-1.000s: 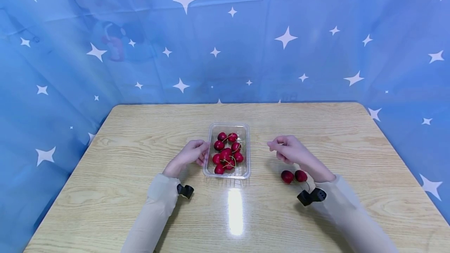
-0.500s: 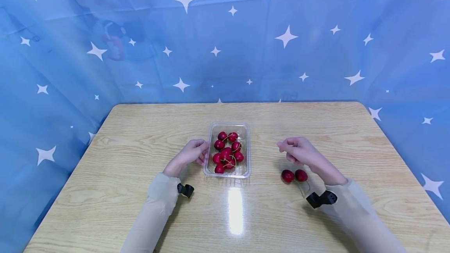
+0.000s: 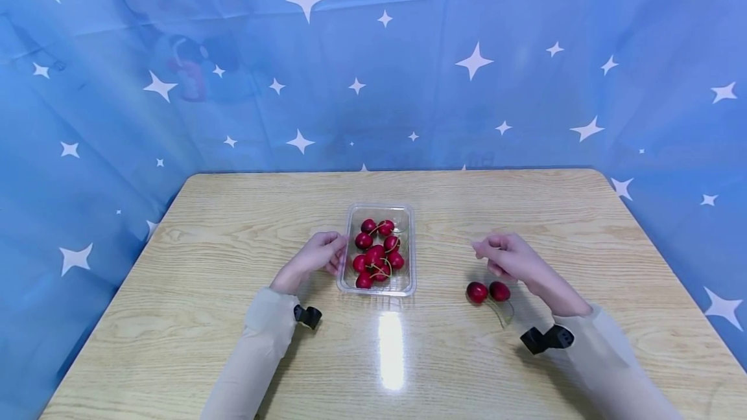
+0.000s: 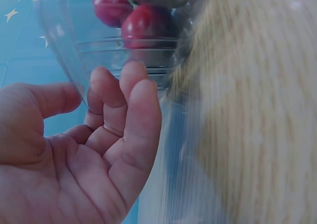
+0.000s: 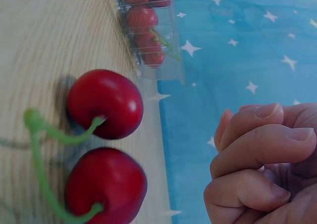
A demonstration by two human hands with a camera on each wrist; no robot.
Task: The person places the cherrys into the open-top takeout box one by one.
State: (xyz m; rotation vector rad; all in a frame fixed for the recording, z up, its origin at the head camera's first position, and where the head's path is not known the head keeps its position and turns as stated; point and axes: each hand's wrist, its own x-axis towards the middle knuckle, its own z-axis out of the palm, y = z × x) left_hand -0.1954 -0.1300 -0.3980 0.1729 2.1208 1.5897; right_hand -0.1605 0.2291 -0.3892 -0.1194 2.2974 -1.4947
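Fingers [image 5: 257, 135] of the right hand [image 3: 513, 261] are curled loosely above the wooden table [image 3: 204, 316] and hold nothing. Two loose cherries [image 3: 487, 291] lie just below that hand at about 7 o'clock from it, side by side, green stems trailing toward the person; the right hand is the nearer. Farther in, the left hand [image 3: 318, 256] rests its relaxed fingertips against the left wall of the clear plastic tray [image 3: 404, 287], which holds more cherries.
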